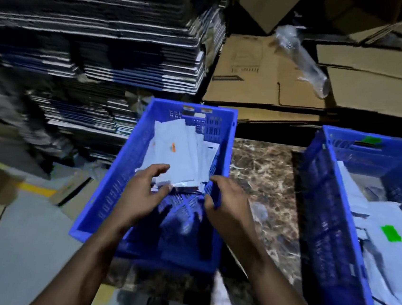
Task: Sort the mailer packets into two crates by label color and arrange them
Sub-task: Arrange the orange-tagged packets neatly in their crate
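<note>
Your left hand (145,191) and right hand (227,202) both reach into the near blue crate (105,199), at the front edge of the stack of grey packets (179,155) leaning toward its far end. The left fingers (161,169) are curled onto the lowest packets, thumb under the shiny bottom edge, so they appear to pinch that edge. The right fingers are curled toward the same stack near the crate's side wall; whether they hold a packet or only press against it you cannot tell, since blur hides the contact.

One packet here shows an orange label (173,147). The second crate (325,215), well apart to your right on the marbled surface (262,173), holds packets with a green label (391,233).

The risks look like these. The packets are slick and loosely fanned, so squaring them from the bottom edge alone could let the upper ones slide flat or slump sideways. Several labels are hidden, so a green one could sit buried in this stack; check before you tidy. The near crate also seems to overhang the surface's edge, and pushing hard could shift it.
</note>
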Motion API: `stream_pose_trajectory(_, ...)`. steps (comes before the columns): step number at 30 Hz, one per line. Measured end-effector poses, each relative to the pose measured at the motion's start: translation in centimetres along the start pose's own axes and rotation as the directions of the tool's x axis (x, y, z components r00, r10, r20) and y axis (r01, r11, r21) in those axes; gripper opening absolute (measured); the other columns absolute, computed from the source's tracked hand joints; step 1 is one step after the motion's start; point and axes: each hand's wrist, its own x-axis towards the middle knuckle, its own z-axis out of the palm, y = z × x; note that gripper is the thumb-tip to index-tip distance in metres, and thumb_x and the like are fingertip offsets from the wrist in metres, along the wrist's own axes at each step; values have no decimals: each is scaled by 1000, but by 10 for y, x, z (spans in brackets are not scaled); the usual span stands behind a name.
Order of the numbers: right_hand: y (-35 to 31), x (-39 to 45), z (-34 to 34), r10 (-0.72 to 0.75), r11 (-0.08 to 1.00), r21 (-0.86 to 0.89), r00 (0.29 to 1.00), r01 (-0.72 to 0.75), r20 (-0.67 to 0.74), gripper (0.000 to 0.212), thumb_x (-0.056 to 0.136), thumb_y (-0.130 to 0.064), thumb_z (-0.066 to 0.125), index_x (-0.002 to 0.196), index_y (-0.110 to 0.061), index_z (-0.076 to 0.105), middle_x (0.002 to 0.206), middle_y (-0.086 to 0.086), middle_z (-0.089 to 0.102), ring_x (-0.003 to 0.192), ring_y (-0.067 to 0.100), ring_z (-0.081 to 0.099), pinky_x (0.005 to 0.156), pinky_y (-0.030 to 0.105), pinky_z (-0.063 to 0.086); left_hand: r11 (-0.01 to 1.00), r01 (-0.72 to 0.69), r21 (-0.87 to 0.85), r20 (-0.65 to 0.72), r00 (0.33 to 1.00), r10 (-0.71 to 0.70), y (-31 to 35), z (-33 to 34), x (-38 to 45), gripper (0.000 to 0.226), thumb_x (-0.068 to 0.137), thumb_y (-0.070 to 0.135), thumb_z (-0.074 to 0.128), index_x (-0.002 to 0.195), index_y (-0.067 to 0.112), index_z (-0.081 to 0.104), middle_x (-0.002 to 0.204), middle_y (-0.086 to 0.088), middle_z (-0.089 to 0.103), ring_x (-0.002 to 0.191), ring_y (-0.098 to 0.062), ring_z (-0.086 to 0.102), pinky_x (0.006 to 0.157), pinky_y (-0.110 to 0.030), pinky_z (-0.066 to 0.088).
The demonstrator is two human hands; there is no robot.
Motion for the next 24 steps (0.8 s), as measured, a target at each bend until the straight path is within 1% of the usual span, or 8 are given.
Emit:
stream_pose_trajectory(2,-14,15,17,21,998,-65,998,-17,66,43,85,-23,59,127,-14,59,126,7,62,119,26,56,102,35,43,995,-54,79,-22,998,56,-20,-19,17,41,87,20,70,127,13,61,122,-1,63,99,-10,59,83,-6,40)
stream_pose_trajectory(4,-20,27,31,45,990,-139,991,-27,124,42,86,-21,61,127,-15,57,127,7,60,119,26,55,102,36,44,979,-85,187,-16,996,90,-41,-31,34,45,82,29,65,125,14,63,119,-7,65,108,-26,58,92,-22,37)
stream_pose_trajectory(6,-23,35,46,81,969,-242,985,-43,150,44,84,-16,63,128,-14,57,126,8,59,117,28,56,98,37,47,977,-65,205,-22,997,71,-59,-40,46,49,79,31,60,125,13,63,120,-9,65,116,-31,51,96,-26,32)
stream_pose_trajectory(11,-17,44,62,209,806,-588,961,-63,183,44,72,-6,74,112,-14,57,113,8,57,101,31,61,81,38,53,980,-99,174,33,995,95,-81,-39,64,42,81,-1,67,123,3,63,124,-15,61,120,-30,47,90,9,20)
stream_pose_trajectory(15,-11,31,58,243,683,-725,964,-88,112,41,61,-5,83,97,-12,63,102,12,64,83,30,64,68,36,54,964,-241,111,124,966,227,-88,-28,60,49,72,-15,60,120,-3,63,123,-25,59,114,-28,45,99,4,24)
stream_pose_trajectory(18,-8,16,46,269,677,-729,956,-103,115,48,73,-4,71,119,-11,57,137,18,53,108,32,60,89,37,51,958,-283,54,180,946,269,-83,-19,56,48,84,22,51,127,2,59,129,-20,55,120,-25,41,103,-5,32)
stream_pose_trajectory(20,-2,7,35,299,704,-699,946,-128,128,60,78,-9,70,133,-10,46,152,17,36,124,33,50,101,36,43,948,-318,12,193,931,310,-74,-11,51,59,90,47,44,128,5,59,128,-15,58,118,-24,44,102,-1,22)
stream_pose_trajectory(24,8,-12,20,384,709,-662,920,-243,73,67,73,-7,73,134,-9,48,150,17,41,123,34,55,94,36,49,941,-336,-26,205,920,334,-58,5,45,47,88,30,54,129,7,59,125,-10,62,114,-20,49,98,-1,28)
